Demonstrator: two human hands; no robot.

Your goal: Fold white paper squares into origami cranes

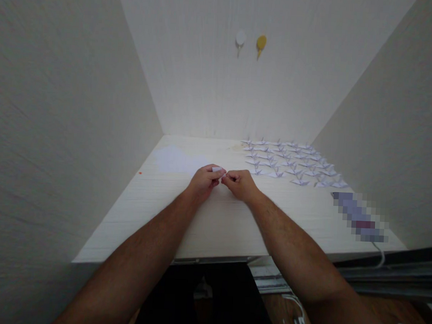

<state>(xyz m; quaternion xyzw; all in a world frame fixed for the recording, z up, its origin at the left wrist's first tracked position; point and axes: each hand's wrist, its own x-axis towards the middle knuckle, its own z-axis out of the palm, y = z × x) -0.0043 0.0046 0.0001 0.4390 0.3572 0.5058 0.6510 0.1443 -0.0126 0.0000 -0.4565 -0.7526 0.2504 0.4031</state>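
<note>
Both my hands meet over the middle of a pale wooden desk (213,224). My left hand (203,181) and my right hand (241,184) are closed in pinches on one small folded piece of white paper (219,170), held between their fingertips just above the desk. Only a sliver of the paper shows; its shape is hidden by my fingers. A stack of flat white paper sheets (178,160) lies just beyond my left hand.
Several rows of folded paper cranes (291,163) fill the far right of the desk. A blurred-out oblong object (358,216) lies at the right edge with a white cable (379,252). Walls close in on three sides; two hooks (250,41) hang on the back wall.
</note>
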